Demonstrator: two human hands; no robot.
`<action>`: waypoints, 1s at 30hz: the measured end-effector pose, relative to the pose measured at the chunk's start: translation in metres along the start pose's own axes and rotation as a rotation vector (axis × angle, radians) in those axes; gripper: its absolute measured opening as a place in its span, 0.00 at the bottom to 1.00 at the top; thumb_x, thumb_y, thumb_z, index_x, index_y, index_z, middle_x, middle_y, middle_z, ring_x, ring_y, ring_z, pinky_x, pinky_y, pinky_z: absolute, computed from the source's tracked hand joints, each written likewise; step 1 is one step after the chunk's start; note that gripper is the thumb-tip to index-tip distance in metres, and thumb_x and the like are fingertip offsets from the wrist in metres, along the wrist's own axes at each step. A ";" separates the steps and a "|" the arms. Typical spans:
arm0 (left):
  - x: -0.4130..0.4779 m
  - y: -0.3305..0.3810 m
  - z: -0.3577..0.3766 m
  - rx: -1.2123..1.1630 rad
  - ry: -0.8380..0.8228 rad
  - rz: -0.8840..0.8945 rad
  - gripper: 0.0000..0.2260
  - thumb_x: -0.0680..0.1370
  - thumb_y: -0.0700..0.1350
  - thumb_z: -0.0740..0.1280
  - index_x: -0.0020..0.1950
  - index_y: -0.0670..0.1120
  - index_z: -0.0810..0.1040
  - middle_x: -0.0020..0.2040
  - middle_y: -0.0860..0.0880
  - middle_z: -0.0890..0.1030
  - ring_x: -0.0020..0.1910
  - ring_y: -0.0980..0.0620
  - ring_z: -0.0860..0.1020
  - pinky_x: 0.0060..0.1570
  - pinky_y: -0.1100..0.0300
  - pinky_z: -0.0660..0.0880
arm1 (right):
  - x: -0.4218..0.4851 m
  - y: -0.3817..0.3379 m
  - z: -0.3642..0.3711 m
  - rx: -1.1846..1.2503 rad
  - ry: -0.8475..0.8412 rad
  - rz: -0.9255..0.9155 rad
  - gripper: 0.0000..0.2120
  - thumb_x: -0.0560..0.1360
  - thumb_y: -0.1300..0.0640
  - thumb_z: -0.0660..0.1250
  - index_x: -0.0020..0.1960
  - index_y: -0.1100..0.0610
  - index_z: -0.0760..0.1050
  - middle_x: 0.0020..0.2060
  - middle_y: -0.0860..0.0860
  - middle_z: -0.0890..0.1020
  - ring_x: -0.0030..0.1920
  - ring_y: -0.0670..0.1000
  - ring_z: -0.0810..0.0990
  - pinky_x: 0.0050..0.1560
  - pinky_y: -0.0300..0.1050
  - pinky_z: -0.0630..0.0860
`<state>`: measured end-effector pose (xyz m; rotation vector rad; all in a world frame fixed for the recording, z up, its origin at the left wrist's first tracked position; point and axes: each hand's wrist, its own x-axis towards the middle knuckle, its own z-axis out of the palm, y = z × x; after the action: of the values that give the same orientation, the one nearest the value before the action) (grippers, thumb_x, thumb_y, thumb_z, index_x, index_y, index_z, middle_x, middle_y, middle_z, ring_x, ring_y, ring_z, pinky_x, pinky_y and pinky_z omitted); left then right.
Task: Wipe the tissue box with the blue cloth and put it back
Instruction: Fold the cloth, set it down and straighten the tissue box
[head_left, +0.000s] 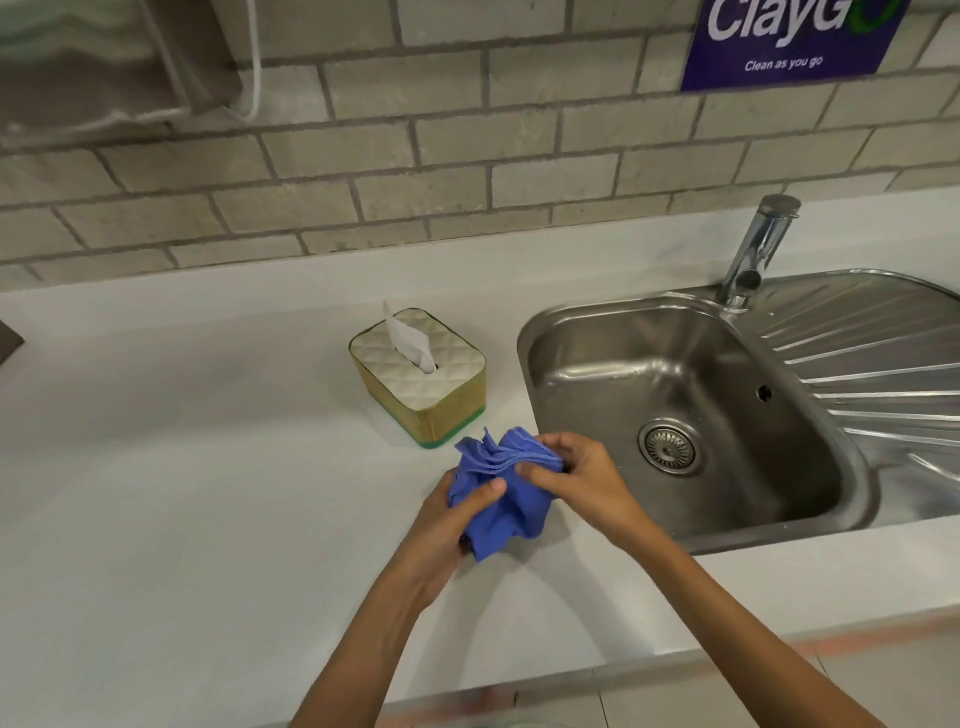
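Near the desk's (208, 467) front edge, left of the stainless sink (691, 543), both hands are closed on the blue cloth (501, 493): the left hand (447, 525) cups it from below with the thumb pressed across, the right hand (576, 475) pinches its gathered folds at the top. Bunching it this way likely shapes a pad for wiping. Just beyond the cloth, apart from it, the quilted tissue box (421, 374) stands upright on the desk with a tissue (410, 338) sticking up, beside the sink's left rim. Wiping looks not yet begun.
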<state>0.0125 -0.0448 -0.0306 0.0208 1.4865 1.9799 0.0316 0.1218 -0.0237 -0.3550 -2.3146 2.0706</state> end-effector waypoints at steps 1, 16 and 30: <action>0.001 -0.002 0.007 0.039 0.020 -0.004 0.17 0.75 0.39 0.67 0.64 0.46 0.73 0.59 0.44 0.81 0.55 0.47 0.81 0.50 0.55 0.80 | -0.003 0.002 -0.009 -0.006 -0.016 0.020 0.09 0.68 0.67 0.72 0.46 0.57 0.79 0.41 0.54 0.84 0.40 0.48 0.82 0.44 0.41 0.80; 0.006 -0.068 0.073 0.451 0.126 -0.069 0.18 0.71 0.35 0.72 0.57 0.47 0.73 0.51 0.49 0.78 0.45 0.56 0.78 0.37 0.71 0.76 | -0.074 0.059 -0.155 -0.271 0.164 0.389 0.14 0.72 0.61 0.69 0.29 0.57 0.72 0.25 0.51 0.74 0.29 0.49 0.72 0.25 0.35 0.71; -0.003 -0.094 0.071 0.876 0.469 0.152 0.11 0.75 0.44 0.68 0.57 0.47 0.75 0.41 0.54 0.76 0.36 0.61 0.75 0.31 0.77 0.68 | -0.076 0.064 -0.150 -0.881 0.031 0.243 0.21 0.69 0.56 0.69 0.61 0.53 0.73 0.52 0.54 0.77 0.48 0.55 0.78 0.47 0.44 0.72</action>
<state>0.0879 0.0277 -0.0856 0.0464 2.6227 1.3286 0.1404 0.2612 -0.0579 -0.6820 -3.1502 0.9412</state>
